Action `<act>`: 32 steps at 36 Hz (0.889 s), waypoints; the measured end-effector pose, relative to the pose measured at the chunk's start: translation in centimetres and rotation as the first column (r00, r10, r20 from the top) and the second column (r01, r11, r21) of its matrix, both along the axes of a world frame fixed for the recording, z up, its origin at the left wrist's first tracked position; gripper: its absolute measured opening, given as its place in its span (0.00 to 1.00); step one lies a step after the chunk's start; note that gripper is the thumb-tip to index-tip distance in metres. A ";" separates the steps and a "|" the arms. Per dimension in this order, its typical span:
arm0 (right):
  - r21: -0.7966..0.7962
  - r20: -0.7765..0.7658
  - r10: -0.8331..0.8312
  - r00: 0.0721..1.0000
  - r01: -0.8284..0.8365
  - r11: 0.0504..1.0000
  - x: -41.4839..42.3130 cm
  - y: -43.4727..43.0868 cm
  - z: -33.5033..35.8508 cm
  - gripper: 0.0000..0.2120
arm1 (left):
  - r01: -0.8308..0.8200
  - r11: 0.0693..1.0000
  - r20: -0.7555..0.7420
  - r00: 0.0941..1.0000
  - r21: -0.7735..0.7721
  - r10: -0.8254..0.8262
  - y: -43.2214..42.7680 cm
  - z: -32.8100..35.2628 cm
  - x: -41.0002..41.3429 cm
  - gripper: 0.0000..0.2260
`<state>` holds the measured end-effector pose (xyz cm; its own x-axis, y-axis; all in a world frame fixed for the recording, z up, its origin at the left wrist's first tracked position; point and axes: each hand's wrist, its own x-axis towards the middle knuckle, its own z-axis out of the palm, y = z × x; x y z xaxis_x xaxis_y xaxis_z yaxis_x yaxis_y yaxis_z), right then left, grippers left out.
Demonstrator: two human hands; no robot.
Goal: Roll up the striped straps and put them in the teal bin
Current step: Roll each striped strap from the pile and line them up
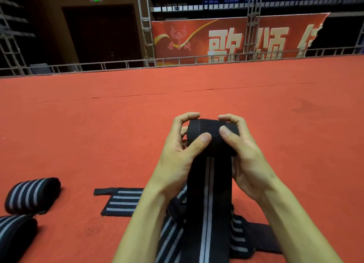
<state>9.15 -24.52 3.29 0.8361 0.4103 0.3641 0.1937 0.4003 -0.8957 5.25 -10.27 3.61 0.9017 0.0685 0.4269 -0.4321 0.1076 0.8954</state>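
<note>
Left hand (177,154) and right hand (248,160) each grip one end of the roll (208,136). Thumbs press its face and fingers curl over the top, probably to hold the winding tight and square. The strap tail (208,203) hangs toward the person, feeding the roll. Two finished rolls (32,194) lie on the carpet (177,97) at far left, apart from the loose straps (122,202). The teal bin is not in view.

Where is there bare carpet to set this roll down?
Bare carpet runs from the held roll to the far railing, and also lies right of the right hand. A narrower patch lies between the two rolled straps and the flat strap. It is crowded under the forearms, where loose straps pile up.
</note>
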 end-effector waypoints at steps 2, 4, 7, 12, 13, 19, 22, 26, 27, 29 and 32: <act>-0.015 -0.023 0.010 1.000 -0.010 1.000 0.1 0.0 -0.1 0.28 | -0.007 1.000 0.042 0.999 0.025 0.006 0.1 0.0 0.0 0.21; -0.020 0.000 -0.033 0.999 0.033 0.999 0.0 0.1 -0.1 0.22 | 0.023 1.000 0.053 0.998 0.021 -0.024 0.3 -0.3 0.2 0.22; -0.068 0.076 -0.065 0.995 0.071 0.995 0.1 0.0 -0.2 0.18 | 0.070 0.997 0.009 0.998 -0.027 -0.070 0.6 -0.4 0.4 0.25; -0.097 0.192 -0.062 0.979 0.082 0.992 -0.1 0.0 -0.3 0.19 | 0.029 0.995 -0.073 0.997 -0.096 -0.036 -0.2 -0.1 0.2 0.14; -0.104 0.226 -0.065 0.972 0.090 0.990 -0.2 0.0 -0.3 0.20 | -0.025 0.998 -0.077 0.997 -0.051 0.021 -0.3 -0.1 0.2 0.13; -0.104 0.211 0.033 0.977 -0.011 0.994 -0.5 0.1 -0.3 0.23 | -0.046 0.996 -0.086 0.995 0.075 0.052 -0.7 0.0 0.0 0.18; -0.114 0.187 0.047 0.981 -0.026 0.993 -0.5 0.0 -0.2 0.23 | 0.017 0.999 -0.104 0.995 0.031 -0.013 -0.6 0.2 -0.2 0.17; -0.048 0.137 0.013 0.990 -0.006 0.999 0.0 -0.3 -0.1 0.23 | 0.060 0.997 -0.091 0.994 0.055 -0.055 -0.1 -0.1 -0.1 0.17; -0.045 0.131 0.005 0.991 0.001 0.999 0.1 -0.3 -0.1 0.23 | 0.066 0.995 -0.078 0.995 0.077 -0.060 0.0 -0.2 -0.1 0.17; -0.059 0.133 0.002 0.991 0.006 0.998 0.2 -0.5 -0.2 0.23 | 0.038 0.990 -0.033 0.999 0.135 -0.034 0.4 -0.3 -0.1 0.17; -0.125 0.102 0.091 0.991 -0.078 0.989 0.3 -0.7 -0.4 0.22 | -0.021 0.982 0.035 0.999 0.190 0.014 0.7 -0.5 0.1 0.17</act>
<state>9.44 -25.26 2.92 0.7556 0.5239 0.3932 0.2610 0.3098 -0.9143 5.35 -9.59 3.14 0.8861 -0.0012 0.4635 -0.4624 -0.0714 0.8838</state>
